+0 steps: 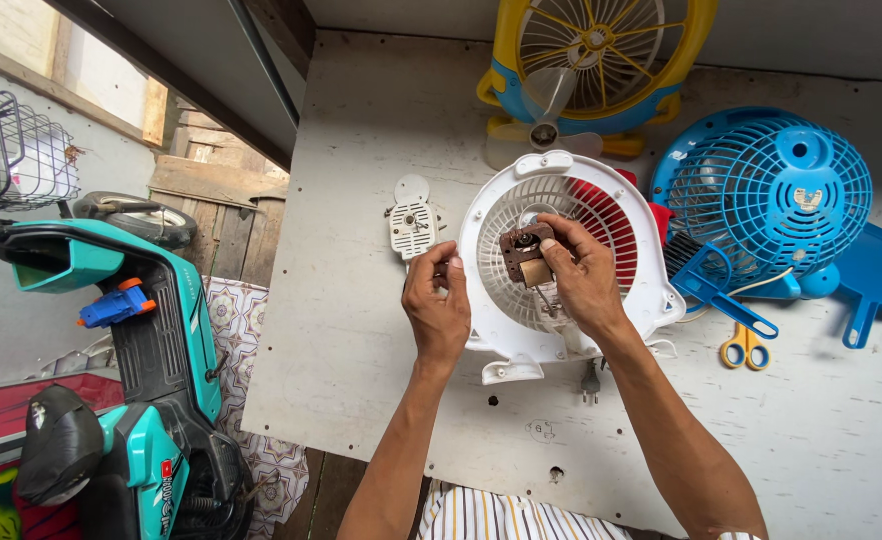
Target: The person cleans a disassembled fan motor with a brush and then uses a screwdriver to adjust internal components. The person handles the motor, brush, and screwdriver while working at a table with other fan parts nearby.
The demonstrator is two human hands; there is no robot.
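Hands first, nearest to me: my left hand (439, 305) is curled at the left rim of the white fan housing (491, 215), fingers bent and pinching something small that I can't make out from up here. My right hand (583, 275) grips the small fan motor (527, 255), a brown block with a brass-coloured part below it, thumb and fingers closed around it over the middle of the white grille (506, 290). So the motor sits up off the housing, in my right grasp, right over the hub.

I'd judge the way to handle this well is to keep the motor square to the grille, with the left hand bracing the rim so the housing doesn't slide on the worktop (361, 350). The thin wires trailing under the motor look easy to snag, so a light grip and slow turns seem wise.

Just below the housing a grey plug (591, 380) lies on the board. To the left of the housing rests a small white back cover (413, 225). Off to the right, yellow-handled scissors (746, 348) lie near a blue fan (771, 195), whose guard faces me, with a blue scoop-shaped part (876, 275) beside it. Farther back, a yellow and blue fan (601, 60) leans at the rear edge. Beyond the worktop on my left, a teal scooter (131, 330) is parked, and a wire basket (11, 150) sits above it.
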